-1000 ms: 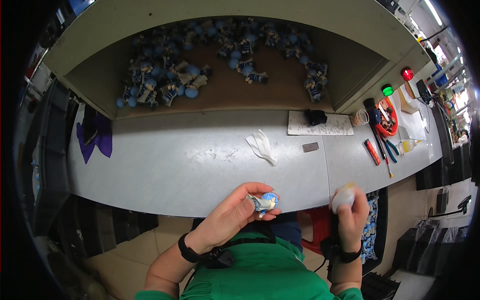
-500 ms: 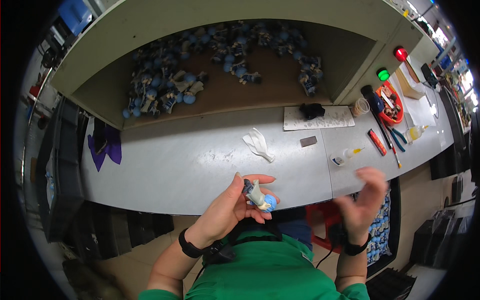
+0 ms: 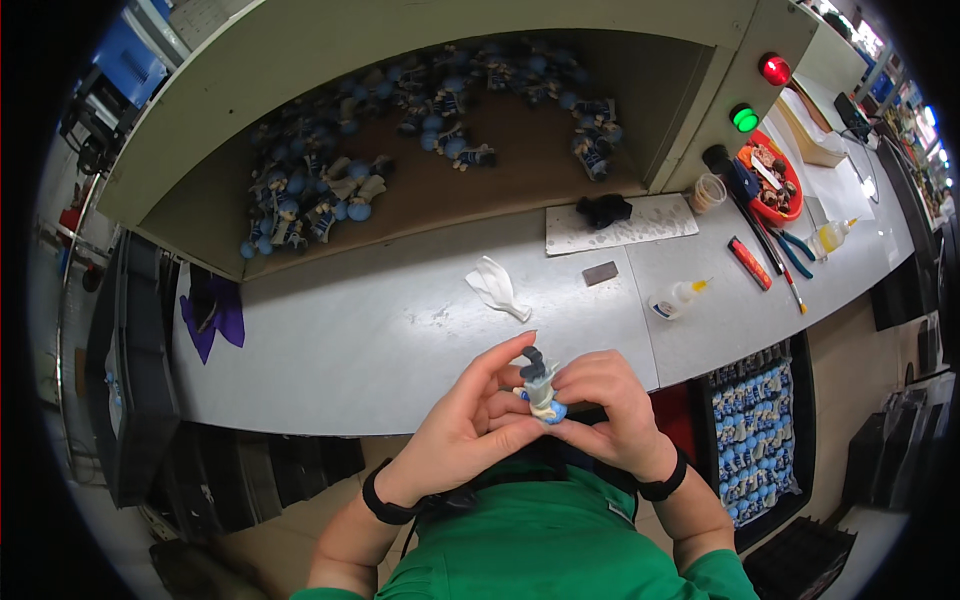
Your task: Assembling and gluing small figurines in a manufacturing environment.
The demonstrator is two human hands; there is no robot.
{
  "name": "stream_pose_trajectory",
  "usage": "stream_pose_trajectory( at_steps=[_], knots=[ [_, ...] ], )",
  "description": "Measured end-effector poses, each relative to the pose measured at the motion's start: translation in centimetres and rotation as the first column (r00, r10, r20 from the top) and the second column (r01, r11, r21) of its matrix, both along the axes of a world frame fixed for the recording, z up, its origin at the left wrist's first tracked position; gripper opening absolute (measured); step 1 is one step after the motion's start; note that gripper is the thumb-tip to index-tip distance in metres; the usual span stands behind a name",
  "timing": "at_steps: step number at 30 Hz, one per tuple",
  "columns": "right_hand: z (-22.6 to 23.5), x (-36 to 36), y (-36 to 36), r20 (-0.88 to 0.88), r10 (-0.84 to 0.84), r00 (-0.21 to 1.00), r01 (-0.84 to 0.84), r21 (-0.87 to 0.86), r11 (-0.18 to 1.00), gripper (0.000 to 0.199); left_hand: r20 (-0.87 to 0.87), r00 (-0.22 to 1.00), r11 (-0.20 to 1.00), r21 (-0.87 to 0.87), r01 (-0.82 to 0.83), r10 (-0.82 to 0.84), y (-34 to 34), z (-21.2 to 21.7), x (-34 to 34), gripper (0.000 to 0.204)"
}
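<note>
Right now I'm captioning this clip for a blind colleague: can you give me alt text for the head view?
Both hands, left hand and right hand, hold a small blue and cream figurine over the near edge of a grey workbench. Beyond lie a white crumpled glove, a glue bottle and a recessed shelf with a heap of similar figurines.

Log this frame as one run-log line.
left hand: holding small blue-and-cream figurine | right hand: on same figurine | pose: above front edge of grey worktable

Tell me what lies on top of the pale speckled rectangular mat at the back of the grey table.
A crumpled black cloth-like lump lies on the pale speckled rectangular mat, near its left end. Whatever is under that lump is covered.
</note>
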State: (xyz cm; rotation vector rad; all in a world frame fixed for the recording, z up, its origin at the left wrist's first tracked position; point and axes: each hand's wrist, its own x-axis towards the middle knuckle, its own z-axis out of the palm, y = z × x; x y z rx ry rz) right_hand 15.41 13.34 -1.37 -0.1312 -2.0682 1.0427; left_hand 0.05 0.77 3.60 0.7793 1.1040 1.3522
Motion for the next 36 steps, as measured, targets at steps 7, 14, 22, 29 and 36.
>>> stream_pose_trajectory(
  at_steps=[7, 14, 22, 29, 36],
  knots=[
    [-0.4, 0.1, 0.0, -0.037, -0.013, 0.999, 0.012, -0.005, 1.000, 0.041, -0.053, 0.998, 0.999, -0.018, 0.044, -0.045, 0.1, -1.6, -0.6, 0.066],
    [-0.6, 0.1, 0.2, -0.043, 0.003, 0.999, -0.003, -0.008, 1.000, 0.040, 0.044, 0.997, 0.997, -0.046, 0.058, -0.056, 0.5, -1.4, -0.5, 0.064],
    [-0.5, 0.2, 0.2, -0.055, 0.033, 0.998, -0.036, -0.039, 0.999, 0.040, -0.014, 1.000, 0.999, -0.045, 0.007, -0.008, 0.3, -1.2, -0.1, 0.063],
    [-0.3, 0.3, 0.3, -0.029, 0.039, 0.999, -0.040, -0.054, 0.998, 0.040, -0.005, 1.000, 0.998, -0.058, 0.011, -0.011, 0.3, -1.6, -0.2, 0.063],
    [-0.3, 0.4, 0.3, -0.023, 0.046, 0.999, -0.048, -0.064, 0.997, 0.039, 0.028, 0.999, 0.999, -0.035, 0.018, -0.017, 0.4, -1.7, -0.1, 0.063]
  ],
)
